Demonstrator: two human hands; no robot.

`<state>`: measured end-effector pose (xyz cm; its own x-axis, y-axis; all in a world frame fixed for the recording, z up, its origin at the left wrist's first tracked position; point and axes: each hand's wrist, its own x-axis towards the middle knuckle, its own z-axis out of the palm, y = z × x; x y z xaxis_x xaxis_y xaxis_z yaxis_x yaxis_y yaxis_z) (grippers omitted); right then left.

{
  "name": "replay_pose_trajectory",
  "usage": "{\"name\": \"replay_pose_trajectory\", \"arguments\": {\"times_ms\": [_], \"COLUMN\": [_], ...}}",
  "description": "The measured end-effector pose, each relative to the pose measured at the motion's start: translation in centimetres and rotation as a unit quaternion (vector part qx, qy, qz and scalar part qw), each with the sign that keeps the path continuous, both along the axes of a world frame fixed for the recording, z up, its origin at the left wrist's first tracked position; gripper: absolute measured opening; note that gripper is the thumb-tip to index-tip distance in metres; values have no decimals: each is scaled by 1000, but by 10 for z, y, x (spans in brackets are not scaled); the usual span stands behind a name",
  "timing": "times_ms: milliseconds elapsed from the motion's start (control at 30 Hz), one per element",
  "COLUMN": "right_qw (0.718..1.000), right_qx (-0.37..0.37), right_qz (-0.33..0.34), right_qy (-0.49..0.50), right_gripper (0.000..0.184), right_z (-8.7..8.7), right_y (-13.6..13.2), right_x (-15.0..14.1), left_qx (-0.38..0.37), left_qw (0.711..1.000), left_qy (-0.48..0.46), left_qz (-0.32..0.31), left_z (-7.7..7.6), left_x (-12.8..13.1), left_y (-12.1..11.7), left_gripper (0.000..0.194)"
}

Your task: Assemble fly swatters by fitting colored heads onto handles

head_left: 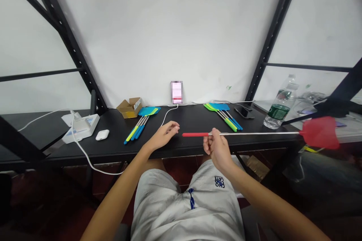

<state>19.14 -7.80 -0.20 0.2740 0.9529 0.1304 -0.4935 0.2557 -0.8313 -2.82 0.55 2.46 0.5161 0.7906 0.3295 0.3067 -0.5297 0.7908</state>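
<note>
In my right hand [217, 146] is a red fly swatter [319, 132], pinched on its thin metal rod just beyond the red handle [195, 134]. The swatter lies level, its handle end pointing left and its red flap far out to the right. My left hand [166, 134] holds nothing, with loosely bent fingers and thumb apart, a short gap left of the handle end. Blue and yellow-green fly swatters [139, 125] are grouped left of my left hand. Another group of green and blue fly swatters [224, 115] lies behind the rod, on the right.
On the black table [186, 120] are a small open cardboard box [129, 108], a white earphone case [102, 134] and a white power strip [82, 128]. A lit phone [177, 92] leans on the wall. At right are a dark phone [244, 112] and water bottles [278, 111]. Black posts [271, 37] flank the table.
</note>
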Motion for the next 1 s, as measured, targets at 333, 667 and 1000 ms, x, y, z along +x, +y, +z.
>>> {"name": "replay_pose_trajectory", "arguments": {"times_ms": [333, 667, 1000], "right_qw": [960, 977, 986], "right_qx": [32, -3, -19], "right_qz": [83, 41, -160], "right_qy": [-265, -211, 36], "right_gripper": [41, 44, 36], "right_z": [-13, 7, 28], "right_y": [30, 82, 115], "right_x": [-56, -24, 87], "left_qx": [-99, -57, -66], "left_qw": [985, 997, 991], "left_qy": [67, 50, 107], "left_qz": [-123, -21, -43], "left_z": [22, 7, -3], "left_x": [-7, 2, 3], "left_y": [-21, -13, -5], "left_gripper": [34, 31, 40]}}
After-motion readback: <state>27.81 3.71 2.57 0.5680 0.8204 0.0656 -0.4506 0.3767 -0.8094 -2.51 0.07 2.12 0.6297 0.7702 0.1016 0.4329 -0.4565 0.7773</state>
